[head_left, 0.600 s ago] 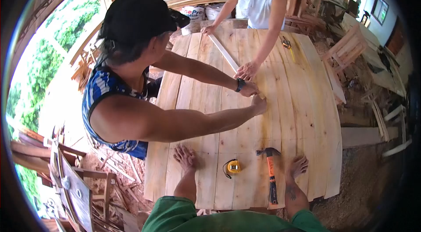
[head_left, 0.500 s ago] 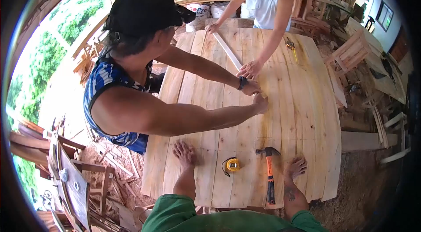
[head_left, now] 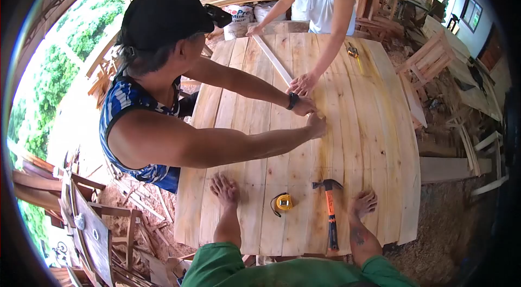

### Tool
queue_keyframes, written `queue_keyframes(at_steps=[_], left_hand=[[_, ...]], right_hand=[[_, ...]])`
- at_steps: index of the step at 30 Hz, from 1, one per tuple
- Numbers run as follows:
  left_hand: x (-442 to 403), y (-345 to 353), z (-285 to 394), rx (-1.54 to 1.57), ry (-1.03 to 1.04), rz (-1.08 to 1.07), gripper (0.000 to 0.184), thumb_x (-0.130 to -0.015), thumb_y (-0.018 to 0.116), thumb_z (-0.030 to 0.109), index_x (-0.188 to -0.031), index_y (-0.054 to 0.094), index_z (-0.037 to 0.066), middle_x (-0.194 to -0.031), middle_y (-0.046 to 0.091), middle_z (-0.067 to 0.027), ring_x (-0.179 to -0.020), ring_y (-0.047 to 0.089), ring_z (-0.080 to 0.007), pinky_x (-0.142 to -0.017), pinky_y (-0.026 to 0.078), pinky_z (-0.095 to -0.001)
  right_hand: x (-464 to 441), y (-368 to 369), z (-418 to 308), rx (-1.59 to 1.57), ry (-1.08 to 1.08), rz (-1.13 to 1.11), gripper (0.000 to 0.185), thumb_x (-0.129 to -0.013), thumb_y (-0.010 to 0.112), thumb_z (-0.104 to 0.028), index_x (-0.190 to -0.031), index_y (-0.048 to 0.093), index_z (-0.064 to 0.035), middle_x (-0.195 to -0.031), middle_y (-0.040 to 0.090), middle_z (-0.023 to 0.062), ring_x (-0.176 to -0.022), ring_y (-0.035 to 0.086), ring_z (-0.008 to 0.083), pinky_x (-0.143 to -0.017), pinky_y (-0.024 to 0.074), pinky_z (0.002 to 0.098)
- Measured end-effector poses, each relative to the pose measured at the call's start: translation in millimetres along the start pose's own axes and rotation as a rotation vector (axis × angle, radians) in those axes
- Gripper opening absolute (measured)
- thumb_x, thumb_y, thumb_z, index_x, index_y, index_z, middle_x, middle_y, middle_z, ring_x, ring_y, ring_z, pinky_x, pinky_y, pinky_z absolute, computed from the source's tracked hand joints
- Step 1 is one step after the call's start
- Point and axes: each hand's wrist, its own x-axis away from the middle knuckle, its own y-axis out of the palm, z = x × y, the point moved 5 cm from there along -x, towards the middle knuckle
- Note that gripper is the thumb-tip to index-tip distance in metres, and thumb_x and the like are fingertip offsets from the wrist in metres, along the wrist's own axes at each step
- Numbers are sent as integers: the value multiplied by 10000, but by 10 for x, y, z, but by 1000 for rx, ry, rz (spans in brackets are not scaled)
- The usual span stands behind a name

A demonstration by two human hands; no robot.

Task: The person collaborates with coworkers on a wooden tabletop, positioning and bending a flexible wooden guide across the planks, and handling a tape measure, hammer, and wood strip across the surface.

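A broad panel of joined light wood boards (head_left: 293,167) lies before me. My left hand (head_left: 225,189) rests on its near left part, fingers spread, holding nothing. On the near right, my right hand (head_left: 364,204) leans on the boards with its fingers apart and slightly bent, also holding nothing. Just left of that hand lies a claw hammer (head_left: 331,214) with an orange and black handle, its head pointing away from me. Between my left hand and the hammer sits a yellow tape measure (head_left: 283,202), with a black strap at its side.
A co-worker in a black cap (head_left: 163,18) reaches across from the left. Another in a white sleeveless shirt (head_left: 328,7) holds a straight wood strip (head_left: 273,59) on the panel. A second yellow tool (head_left: 353,52) lies at the far right. Scrap wood (head_left: 122,222) crowds the left side.
The whole view has shifted slightly, so the panel and people appear a little further left. My hands, the hammer and the tape measure keep their places on the boards.
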Motion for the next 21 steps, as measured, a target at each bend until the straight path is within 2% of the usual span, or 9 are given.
queue_keyframes(at_steps=[2, 9, 11, 13, 18, 21], left_hand=[[28, -3, -12, 13, -13, -5, 546, -878, 410, 317, -1362, 407, 62, -1477, 286, -129, -1391, 190, -300, -1134, 94, -480], [15, -9, -12, 18, -37, -26, 544, -882, 402, 311, -1374, 394, 79, -1487, 269, -131, -1393, 185, -301, -1134, 93, -479], [16, -8, -19, 10, -16, -30, 545, -892, 388, 320, -1377, 387, 71, -1492, 259, -136, -1395, 176, -303, -1135, 82, -476], [8, -54, 19, 18, -18, -30, 546, -891, 386, 322, -1376, 386, 71, -1489, 263, -138, -1396, 173, -302, -1134, 80, -478], [12, -39, 2, 51, -18, 0, 548, -884, 393, 325, -1369, 390, 71, -1483, 272, -142, -1398, 163, -302, -1132, 79, -487], [28, -12, 18, 33, -20, -45, 556, -877, 395, 322, -1375, 381, 75, -1490, 258, -138, -1401, 156, -297, -1131, 81, -489]], right_hand=[[23, -2, 28, 14, -28, 101, 399, -902, 459, -333, -1211, 448, -82, -1275, 436, 96, -1139, 424, 301, -900, 341, 455], [-14, 96, 50, 26, -23, 82, 422, -885, 473, -332, -1247, 434, -119, -1254, 452, 88, -1114, 452, 311, -873, 377, 477], [10, 103, 65, 38, -45, 180, 381, -869, 474, -315, -1182, 474, -97, -1243, 471, 92, -1101, 458, 302, -847, 364, 447], [99, 77, 287, 69, -93, 130, 380, -872, 474, -313, -1183, 471, -95, -1250, 465, 97, -1105, 456, 305, -855, 362, 450], [391, -35, 1074, 123, -237, -260, 379, -878, 475, -308, -1188, 463, -91, -1269, 450, 107, -1114, 450, 311, -875, 359, 458], [336, -8, 935, 105, -178, -200, 378, -882, 476, -305, -1191, 459, -88, -1280, 441, 114, -1120, 446, 316, -886, 357, 463]])
